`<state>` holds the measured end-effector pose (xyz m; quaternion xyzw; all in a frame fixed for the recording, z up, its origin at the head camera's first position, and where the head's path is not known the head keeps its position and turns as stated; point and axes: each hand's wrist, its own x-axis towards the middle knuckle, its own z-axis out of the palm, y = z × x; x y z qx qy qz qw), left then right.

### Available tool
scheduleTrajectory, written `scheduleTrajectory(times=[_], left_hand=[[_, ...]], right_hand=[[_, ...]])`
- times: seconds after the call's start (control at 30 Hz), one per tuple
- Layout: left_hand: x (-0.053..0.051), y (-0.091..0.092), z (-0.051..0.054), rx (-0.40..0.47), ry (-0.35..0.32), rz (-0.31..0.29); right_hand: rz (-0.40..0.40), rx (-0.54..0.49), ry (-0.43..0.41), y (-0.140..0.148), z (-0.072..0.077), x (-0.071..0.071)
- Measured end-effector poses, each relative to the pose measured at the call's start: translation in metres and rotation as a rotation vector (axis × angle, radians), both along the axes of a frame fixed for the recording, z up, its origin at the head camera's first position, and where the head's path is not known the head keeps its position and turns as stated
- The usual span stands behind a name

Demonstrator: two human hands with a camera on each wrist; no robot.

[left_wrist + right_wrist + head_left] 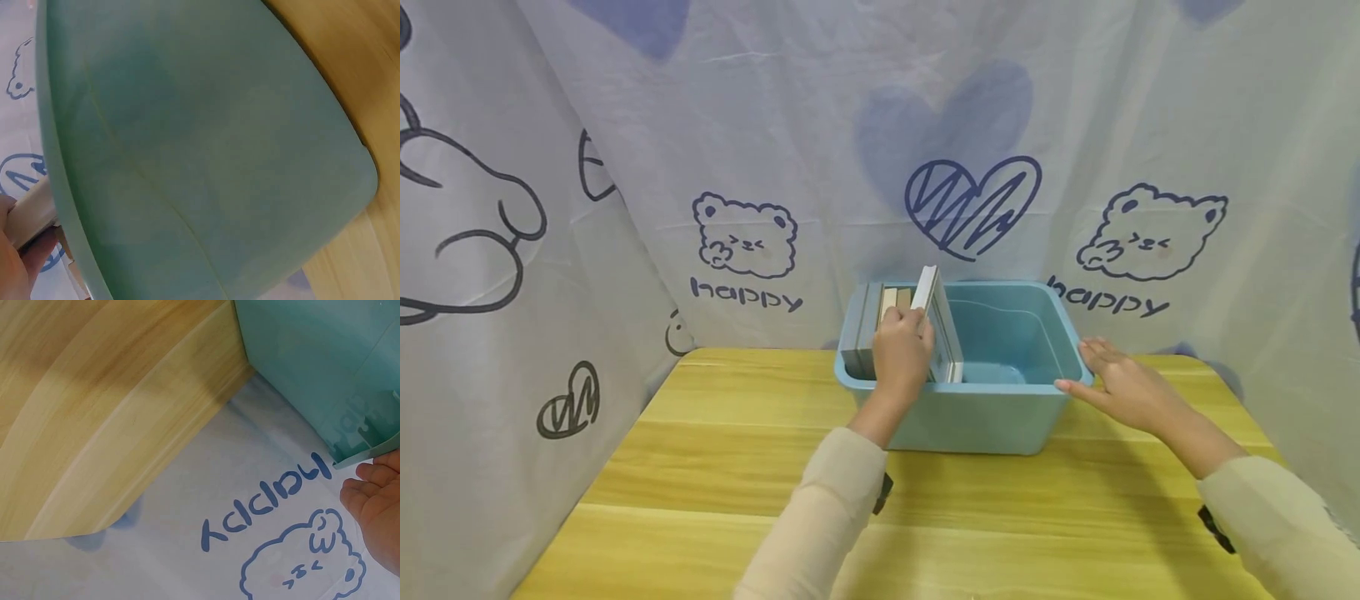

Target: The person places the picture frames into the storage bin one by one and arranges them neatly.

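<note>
A light blue plastic bin (970, 417) stands on the table, with several books (859, 333) upright in its left part. My left hand (901, 350) reaches over the front rim and pinches a thick white book (927, 286), which leans slightly at the right of the row. In the left wrist view, fingers and thumb hold that book (30, 212) beyond the rim. My right hand (1123, 383) touches the bin's right front corner, thumb stretched toward the front rim. In the right wrist view, the right hand's fingers (359, 494) lie just under the rim.
The wood-grain table (722, 467) extends to the left, right and front of the bin. A white curtain (820, 167) printed with bears, hearts and lettering hangs close behind the bin. Inside the bin, the floor (992, 372) shows to the right of the books.
</note>
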<state>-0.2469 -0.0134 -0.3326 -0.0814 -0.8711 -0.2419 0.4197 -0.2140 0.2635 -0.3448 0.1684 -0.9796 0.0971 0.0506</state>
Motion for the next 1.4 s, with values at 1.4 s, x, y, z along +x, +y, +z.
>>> scheduleTrajectory(times=[1.4], left_hand=[[0.006, 0.013, -0.009, -0.726, 0.051, 0.183]], right_hand=[[-0.004, -0.016, -0.028, 0.000, 0.003, 0.001]])
